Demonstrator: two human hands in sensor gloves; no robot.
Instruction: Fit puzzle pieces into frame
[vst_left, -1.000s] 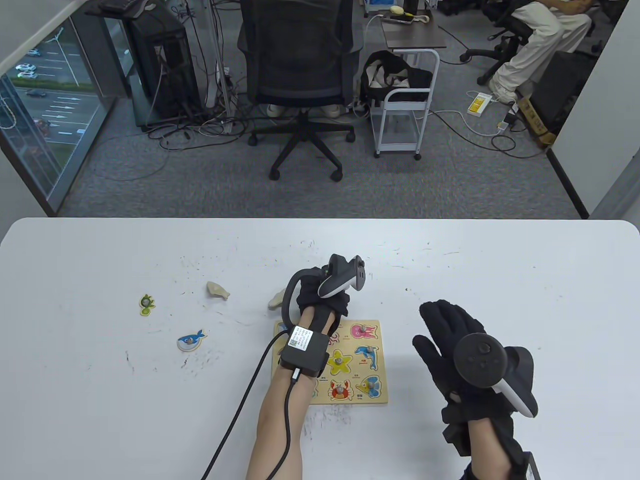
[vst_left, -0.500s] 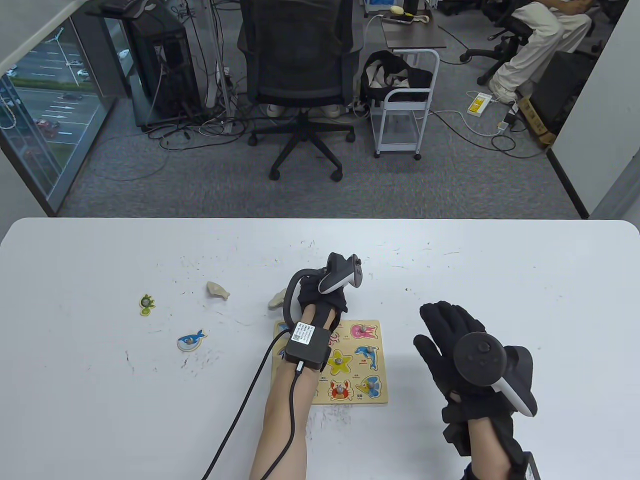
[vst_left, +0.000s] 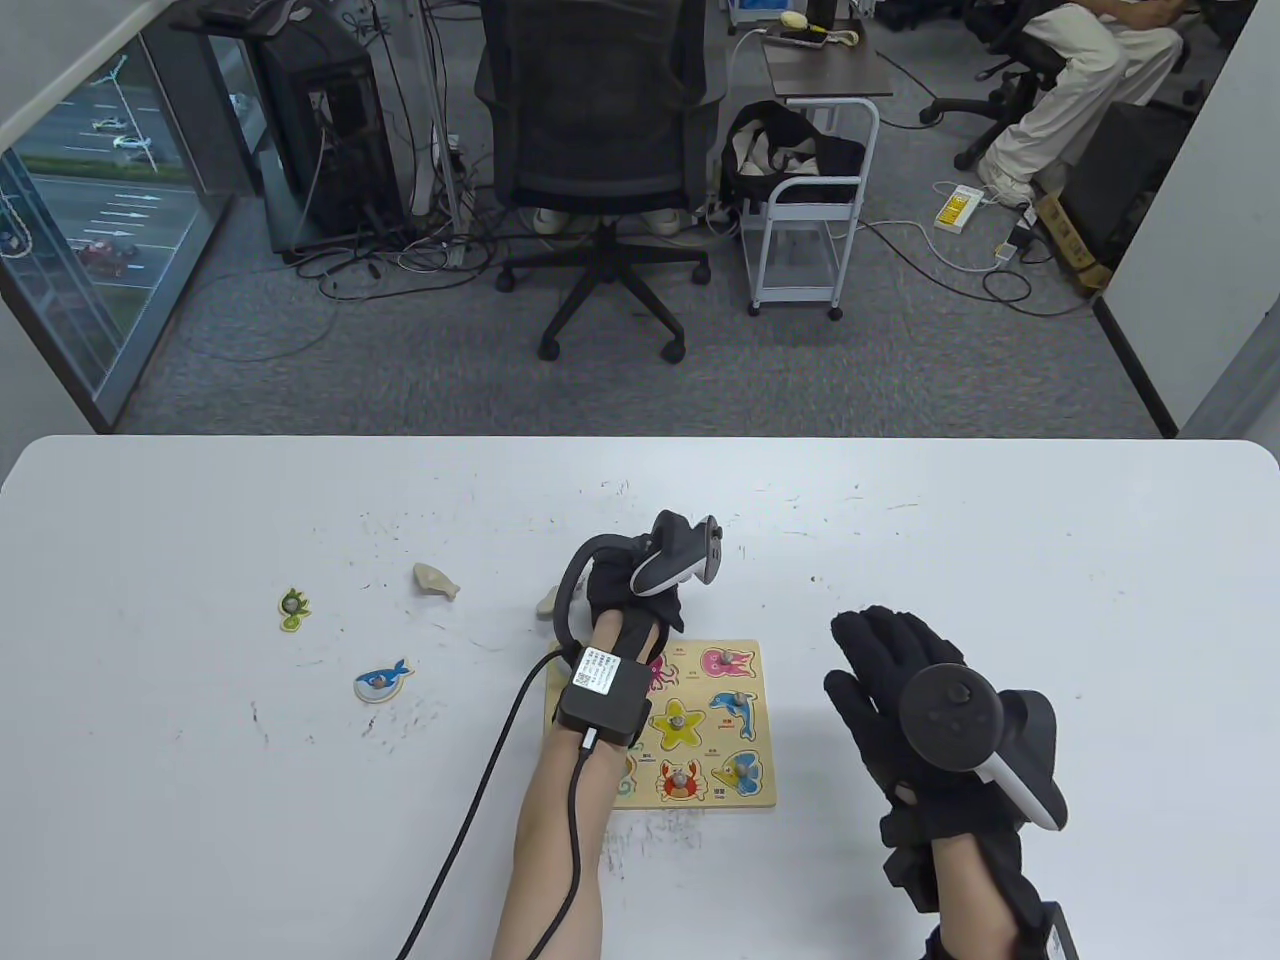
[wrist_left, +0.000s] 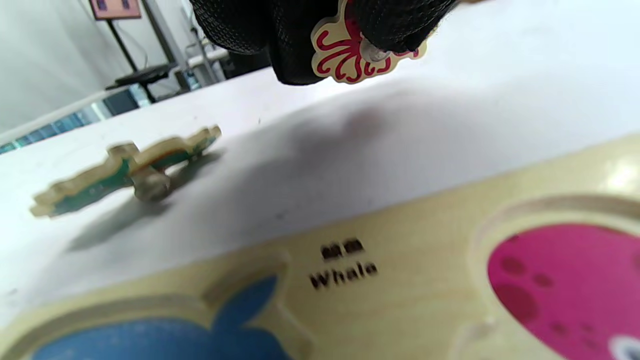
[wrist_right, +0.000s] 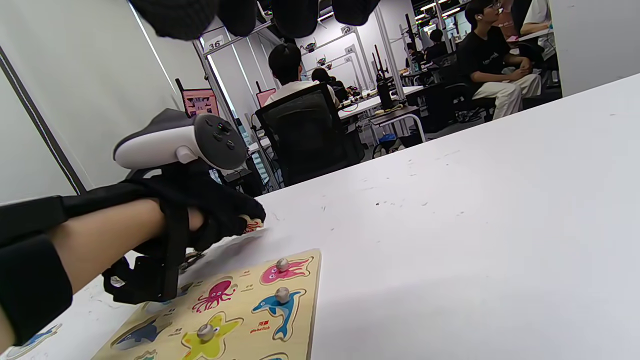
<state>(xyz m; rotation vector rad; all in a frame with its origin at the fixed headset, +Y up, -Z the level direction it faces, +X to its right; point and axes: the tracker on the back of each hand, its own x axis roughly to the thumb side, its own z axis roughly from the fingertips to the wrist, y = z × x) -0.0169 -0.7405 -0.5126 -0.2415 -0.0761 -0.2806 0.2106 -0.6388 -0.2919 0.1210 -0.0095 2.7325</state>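
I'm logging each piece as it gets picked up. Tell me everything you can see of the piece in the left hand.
The held piece is a flat wooden cutout with a pale, scalloped edge and curling red tentacle lines printed on its face, likely an octopus. A small clear knob stands on that face. The left hand grips it in black gloved fingers that cover its upper part. It hangs clear above the white table, beyond the puzzle frame, touching only the glove.

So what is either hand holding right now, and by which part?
The left hand pinches the red octopus piece by its peg knob; the right hand holds nothing.
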